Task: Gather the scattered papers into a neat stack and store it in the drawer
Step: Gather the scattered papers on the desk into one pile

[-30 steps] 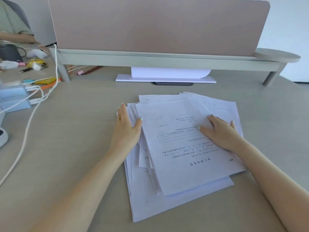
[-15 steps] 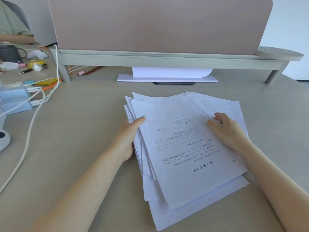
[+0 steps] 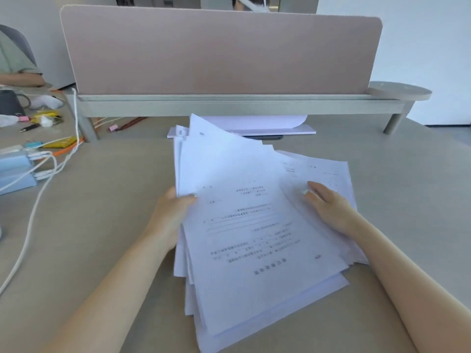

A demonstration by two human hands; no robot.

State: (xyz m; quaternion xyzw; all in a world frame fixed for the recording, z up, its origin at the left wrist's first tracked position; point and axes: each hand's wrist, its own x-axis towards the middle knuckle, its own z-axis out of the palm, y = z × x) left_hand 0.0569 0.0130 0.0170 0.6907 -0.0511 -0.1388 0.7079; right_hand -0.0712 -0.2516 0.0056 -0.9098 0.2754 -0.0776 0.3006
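Observation:
A loose pile of white printed papers (image 3: 254, 238) lies fanned out on the beige desk (image 3: 102, 212) in front of me. My left hand (image 3: 170, 215) grips the pile's left edge, thumb on top, and lifts that side so the far corner stands up off the desk. My right hand (image 3: 328, 207) rests flat on the sheets at the right side, fingers spread. The sheets are uneven, with edges sticking out at the bottom and right. No drawer is in view.
A pink divider panel (image 3: 221, 52) on a raised shelf (image 3: 229, 107) blocks the back. White sheets (image 3: 254, 126) lie under the shelf. White cables (image 3: 38, 189), a blue box (image 3: 15, 169) and small clutter sit at the left, where another person's arm (image 3: 23, 79) rests.
My left hand has gone from pushing the pile's left edge to gripping it and raising it, so the far left corner now tilts upward. My right hand stays pressed on the right side.

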